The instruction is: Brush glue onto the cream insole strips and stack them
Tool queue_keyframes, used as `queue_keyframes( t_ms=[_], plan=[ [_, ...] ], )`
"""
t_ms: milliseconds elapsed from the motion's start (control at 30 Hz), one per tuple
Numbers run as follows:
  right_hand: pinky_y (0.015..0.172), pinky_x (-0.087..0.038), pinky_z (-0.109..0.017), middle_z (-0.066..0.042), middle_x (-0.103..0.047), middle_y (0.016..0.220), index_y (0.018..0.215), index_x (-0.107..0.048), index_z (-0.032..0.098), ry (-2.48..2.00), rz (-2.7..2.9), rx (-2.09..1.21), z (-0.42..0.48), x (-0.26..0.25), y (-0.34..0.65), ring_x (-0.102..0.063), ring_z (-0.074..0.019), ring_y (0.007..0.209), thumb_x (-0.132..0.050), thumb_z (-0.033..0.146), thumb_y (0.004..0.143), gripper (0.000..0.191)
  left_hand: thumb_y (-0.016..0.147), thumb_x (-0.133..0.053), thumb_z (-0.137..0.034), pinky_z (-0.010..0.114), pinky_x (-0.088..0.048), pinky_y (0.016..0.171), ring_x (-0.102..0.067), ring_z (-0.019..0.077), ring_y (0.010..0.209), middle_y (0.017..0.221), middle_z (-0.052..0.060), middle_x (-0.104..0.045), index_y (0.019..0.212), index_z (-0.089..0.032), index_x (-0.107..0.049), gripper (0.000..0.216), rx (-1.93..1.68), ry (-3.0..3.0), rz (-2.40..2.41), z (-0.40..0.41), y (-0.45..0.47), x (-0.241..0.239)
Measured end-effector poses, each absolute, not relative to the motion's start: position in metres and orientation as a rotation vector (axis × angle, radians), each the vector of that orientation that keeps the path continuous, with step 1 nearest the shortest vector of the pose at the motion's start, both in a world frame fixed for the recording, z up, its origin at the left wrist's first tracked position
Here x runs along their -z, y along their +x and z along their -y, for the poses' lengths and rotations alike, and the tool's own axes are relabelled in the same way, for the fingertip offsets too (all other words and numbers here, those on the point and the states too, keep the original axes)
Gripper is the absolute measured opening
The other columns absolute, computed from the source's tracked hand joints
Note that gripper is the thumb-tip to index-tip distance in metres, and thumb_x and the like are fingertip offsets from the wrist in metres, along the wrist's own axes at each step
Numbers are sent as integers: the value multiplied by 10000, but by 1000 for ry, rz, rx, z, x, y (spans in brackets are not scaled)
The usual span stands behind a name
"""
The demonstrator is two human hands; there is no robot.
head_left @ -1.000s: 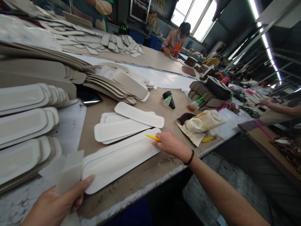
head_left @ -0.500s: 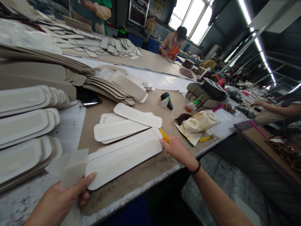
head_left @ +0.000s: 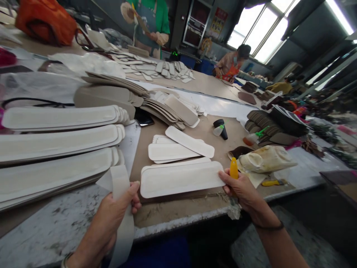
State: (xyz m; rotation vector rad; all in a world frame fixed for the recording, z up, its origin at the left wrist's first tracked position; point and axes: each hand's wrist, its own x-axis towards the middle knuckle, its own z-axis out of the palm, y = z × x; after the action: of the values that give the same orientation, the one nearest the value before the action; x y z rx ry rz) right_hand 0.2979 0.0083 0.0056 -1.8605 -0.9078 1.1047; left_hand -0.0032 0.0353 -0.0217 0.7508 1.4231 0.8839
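My left hand [head_left: 115, 210] is closed on a long, pale translucent strip [head_left: 121, 186] that hangs down past the table edge. Its thumb tip is beside the left end of a long white panel [head_left: 181, 180] with rounded corners. My right hand [head_left: 241, 190] pinches the panel's right end between thumb and fingers. That same hand also holds a yellow-handled brush [head_left: 233, 169], handle pointing up; a pale, blurred clump shows below the hand. Behind the panel lie more white panels [head_left: 173, 152], overlapping in a loose fan.
Stacked long panels [head_left: 58, 139] fill the left side. Behind are grey-beige pieces [head_left: 164, 111], a phone [head_left: 144, 118] and small squeeze bottles [head_left: 218, 129]. At right lie a glue-stained container [head_left: 264, 158], another yellow brush [head_left: 273, 182] and dark stacked pieces [head_left: 262, 124]. Two co-workers stand across the table.
The view has swung left. My right hand now grips the panel's right end, and the panel lies more level. The brush handle has turned upright. My left hand still holds the strip.
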Motion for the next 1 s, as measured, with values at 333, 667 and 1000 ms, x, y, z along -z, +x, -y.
queue_keyframes(
  t_ms=[333, 667, 1000],
  plan=[
    [381, -168, -172, 103, -360, 399, 675, -407, 206, -1712, 777, -1299, 3, -2, 279, -269, -45, 362, -723, 580, 600, 496, 544, -783, -452, 194, -348, 412, -408, 87, 442, 459, -43, -503, 562, -176, -549, 363, -849, 558, -1266, -26, -19, 20],
    [394, -261, -200, 68, -416, 429, 629, -451, 200, -1833, 982, -1046, -77, -18, 301, -347, -65, 376, -641, 570, 678, 419, 569, -717, -565, 191, -304, 406, -383, 86, 440, 452, -69, -466, 718, -180, -588, 432, -996, 794, -1390, -72, -12, 7],
    [536, -435, -219, -40, -586, 686, 744, -617, 163, -1711, 1188, -708, -61, -19, 279, -552, -139, 614, -436, 723, 782, 590, 598, -609, -558, 239, -311, 471, -413, 110, 450, 425, -34, -478, 463, -195, -474, 410, -678, 984, -1425, -58, -4, 30]
  ],
)
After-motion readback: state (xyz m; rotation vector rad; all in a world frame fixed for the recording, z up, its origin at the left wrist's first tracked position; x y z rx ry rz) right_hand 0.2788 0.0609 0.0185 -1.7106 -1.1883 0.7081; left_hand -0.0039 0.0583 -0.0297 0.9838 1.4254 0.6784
